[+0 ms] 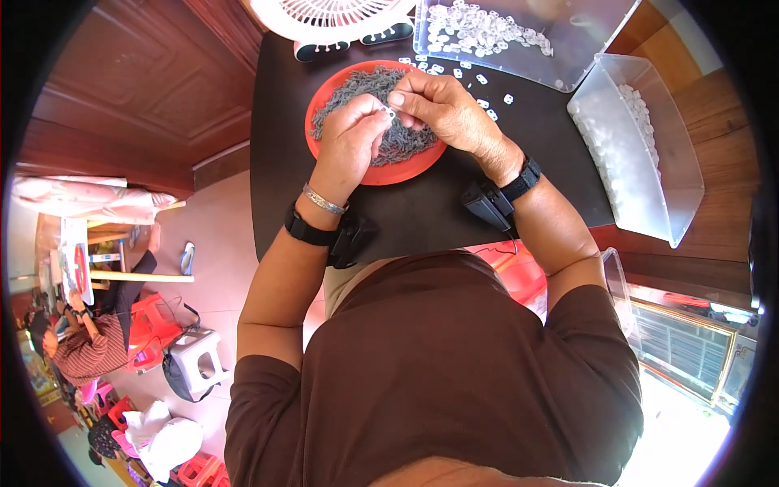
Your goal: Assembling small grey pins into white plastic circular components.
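Both my hands meet over a round red tray (414,170) heaped with small thin grey pieces (402,146). My left hand (350,140) pinches a small white plastic piece (390,113) with holes in it, between thumb and forefinger. Close against it, my right hand (445,109) has its thumb and forefinger pressed together; what sits between them is too small to make out. Loose white pieces (482,79) of a similar kind lie scattered on the dark table, just beyond my right hand.
A clear bin (560,69) of white pieces stands at the far side, beside a white fan (333,18). Another translucent bin (680,187) with white pieces is at the right edge of the black table (284,162). Other people (93,349) sit at the left among plastic stools.
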A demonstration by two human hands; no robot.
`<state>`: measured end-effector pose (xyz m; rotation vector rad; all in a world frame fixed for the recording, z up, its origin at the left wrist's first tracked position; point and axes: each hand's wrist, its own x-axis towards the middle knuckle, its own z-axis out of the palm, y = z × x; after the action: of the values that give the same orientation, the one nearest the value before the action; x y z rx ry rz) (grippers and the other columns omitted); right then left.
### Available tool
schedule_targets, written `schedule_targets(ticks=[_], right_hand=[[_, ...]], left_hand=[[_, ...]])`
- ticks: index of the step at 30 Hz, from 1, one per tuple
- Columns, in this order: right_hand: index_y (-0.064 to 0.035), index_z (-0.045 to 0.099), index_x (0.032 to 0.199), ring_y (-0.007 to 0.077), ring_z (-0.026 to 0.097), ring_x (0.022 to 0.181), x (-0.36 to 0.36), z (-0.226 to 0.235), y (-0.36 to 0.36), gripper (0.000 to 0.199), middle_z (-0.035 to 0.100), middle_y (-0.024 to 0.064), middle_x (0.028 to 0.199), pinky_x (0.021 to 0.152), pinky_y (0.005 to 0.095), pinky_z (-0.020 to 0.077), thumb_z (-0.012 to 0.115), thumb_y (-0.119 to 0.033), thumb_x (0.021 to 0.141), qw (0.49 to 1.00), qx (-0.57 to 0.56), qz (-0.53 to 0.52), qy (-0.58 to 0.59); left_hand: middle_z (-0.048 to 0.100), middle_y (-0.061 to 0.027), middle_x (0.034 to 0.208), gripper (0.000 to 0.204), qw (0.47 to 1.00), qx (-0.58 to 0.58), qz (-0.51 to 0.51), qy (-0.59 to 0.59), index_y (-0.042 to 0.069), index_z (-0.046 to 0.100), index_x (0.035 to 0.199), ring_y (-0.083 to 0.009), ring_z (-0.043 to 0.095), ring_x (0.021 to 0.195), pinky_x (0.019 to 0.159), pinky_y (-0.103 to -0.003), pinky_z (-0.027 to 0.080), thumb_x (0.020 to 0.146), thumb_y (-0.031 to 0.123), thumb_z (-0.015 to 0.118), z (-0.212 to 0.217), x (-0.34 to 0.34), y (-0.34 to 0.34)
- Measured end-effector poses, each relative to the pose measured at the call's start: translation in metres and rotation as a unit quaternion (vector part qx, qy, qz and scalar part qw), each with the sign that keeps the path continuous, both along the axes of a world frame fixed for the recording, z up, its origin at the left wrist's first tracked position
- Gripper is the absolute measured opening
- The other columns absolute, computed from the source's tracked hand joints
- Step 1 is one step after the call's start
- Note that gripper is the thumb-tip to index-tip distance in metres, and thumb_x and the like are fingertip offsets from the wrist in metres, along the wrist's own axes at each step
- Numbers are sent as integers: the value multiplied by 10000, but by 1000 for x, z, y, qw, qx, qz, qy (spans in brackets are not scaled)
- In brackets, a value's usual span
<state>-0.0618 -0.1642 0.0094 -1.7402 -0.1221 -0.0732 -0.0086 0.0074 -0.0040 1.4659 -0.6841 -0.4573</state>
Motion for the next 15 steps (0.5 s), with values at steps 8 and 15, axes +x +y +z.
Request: schedule_targets(ticks=[8,15], right_hand=[[-34,602,810,50,443,576,-1,2,2,234,502,-27,618,524,217,377,572,-242,915,1000,-28,7,3],[-39,605,818,52,443,576,0,1,0,224,494,-29,610,525,219,378,568,-236,918,999,-45,-3,3]], left_hand=[[458,17,606,169,1000,-14,-5,10,39,538,740,-51,412,491,437,-196,304,867,147,506,-2,0,0],[445,19,603,163,1000,-4,4,13,37,533,737,-50,401,490,443,-198,310,867,132,503,-1,-2,0]])
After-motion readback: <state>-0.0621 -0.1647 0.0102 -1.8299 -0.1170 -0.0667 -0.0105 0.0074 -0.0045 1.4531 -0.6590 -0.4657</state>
